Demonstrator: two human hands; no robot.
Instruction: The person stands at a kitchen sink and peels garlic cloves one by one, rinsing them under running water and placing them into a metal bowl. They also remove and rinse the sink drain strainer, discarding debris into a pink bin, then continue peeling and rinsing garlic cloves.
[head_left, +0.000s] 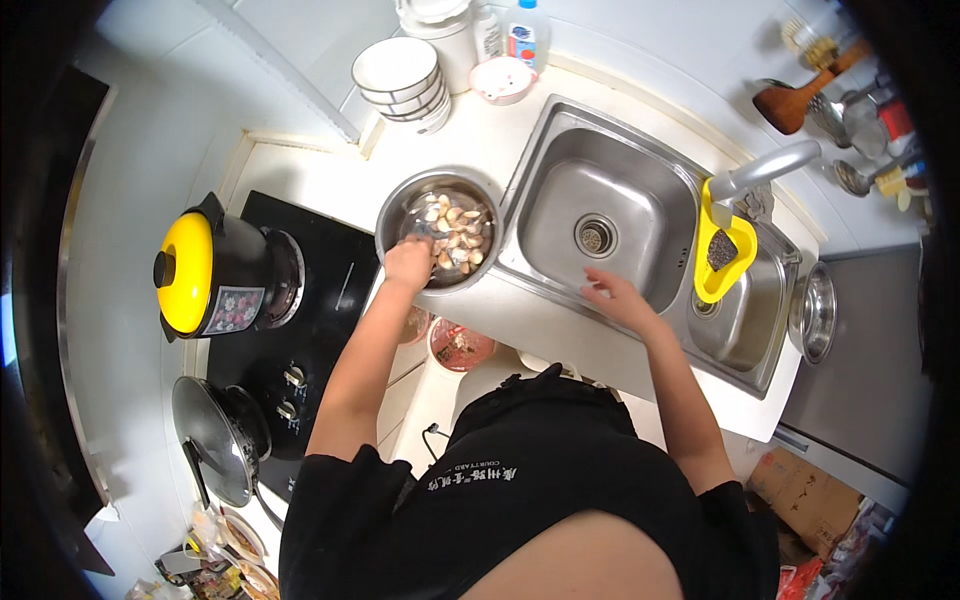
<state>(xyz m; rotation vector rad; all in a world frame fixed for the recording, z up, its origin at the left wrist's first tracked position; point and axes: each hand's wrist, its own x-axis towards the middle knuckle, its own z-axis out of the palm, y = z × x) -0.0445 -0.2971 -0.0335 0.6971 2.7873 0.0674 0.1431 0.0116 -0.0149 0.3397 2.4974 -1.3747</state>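
A round stainless steel bowl (386, 196) stands on the counter left of the sink, with many small pale pieces that look like clams or garlic cloves (452, 219) in it. My left hand (410, 262) reaches over the near left rim, its fingers curled down into the bowl; whether they grip a piece is hidden. Over the near edge of the large sink basin (559, 180) is my right hand (611, 291), palm inward, fingers apart and nothing in them.
A dark pot with a yellow lid (191, 274) and a lidded pan (217, 442) sit on the black stove at left. Stacked bowls (397, 75) stand behind. The faucet (772, 169) and a yellow strainer (739, 259) rise between the basins. Below the counter edge is a red container (461, 352).
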